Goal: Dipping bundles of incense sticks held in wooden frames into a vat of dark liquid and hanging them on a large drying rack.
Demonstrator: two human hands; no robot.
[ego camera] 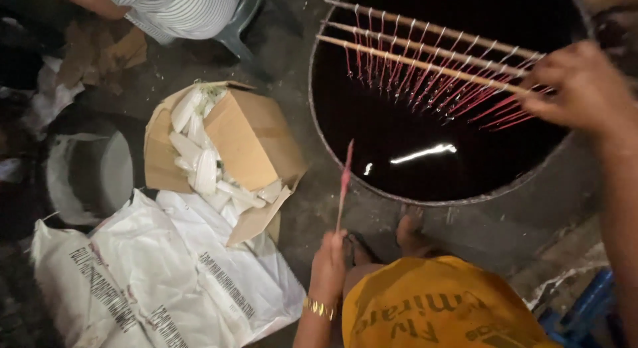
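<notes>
Your right hand [585, 89] grips the stick rods [425, 56] over the dark vat [345, 169] so they drip; your left hand [330, 255] pinches one red stick [345, 182].

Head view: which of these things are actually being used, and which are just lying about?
In use: right hand holding wooden rods strung with red threads over the dark vat; left hand holding a red-tipped stick.
Lying about: cardboard box, white sacks, grey bucket.

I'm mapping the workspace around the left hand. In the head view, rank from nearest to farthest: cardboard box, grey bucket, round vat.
From the left hand:
1. Round vat, just up and right.
2. Cardboard box, up-left.
3. Grey bucket, far left.
</notes>
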